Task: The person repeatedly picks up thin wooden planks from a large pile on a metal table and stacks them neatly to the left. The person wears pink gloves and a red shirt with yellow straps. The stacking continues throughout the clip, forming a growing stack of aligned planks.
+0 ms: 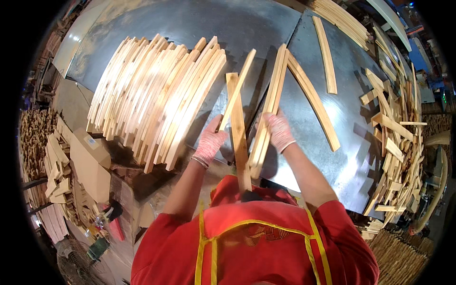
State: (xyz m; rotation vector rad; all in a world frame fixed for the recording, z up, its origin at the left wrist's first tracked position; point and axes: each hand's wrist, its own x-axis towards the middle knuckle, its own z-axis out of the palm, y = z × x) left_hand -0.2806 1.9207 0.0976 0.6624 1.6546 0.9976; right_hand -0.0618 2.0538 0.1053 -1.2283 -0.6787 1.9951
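My left hand (212,142), in a pinkish-white knit glove, is closed around the near end of a thin wooden strip (241,80) that slants up and away. My right hand (278,129), gloved alike, grips a small bundle of wooden strips (274,90) held side by side. Between the hands a flat wooden board (239,128) runs from the table toward my body. Right of the bundle lies a single wooden strip (313,99). To the left, many strips are lined up in a wide row (156,95).
The metal table (228,23) has a seam running beneath my right hand. Another strip (325,54) lies farther right. A jumbled heap of offcuts (392,142) covers the right edge, with stacked strips (342,21) at the far right. A cardboard box (90,161) stands at left.
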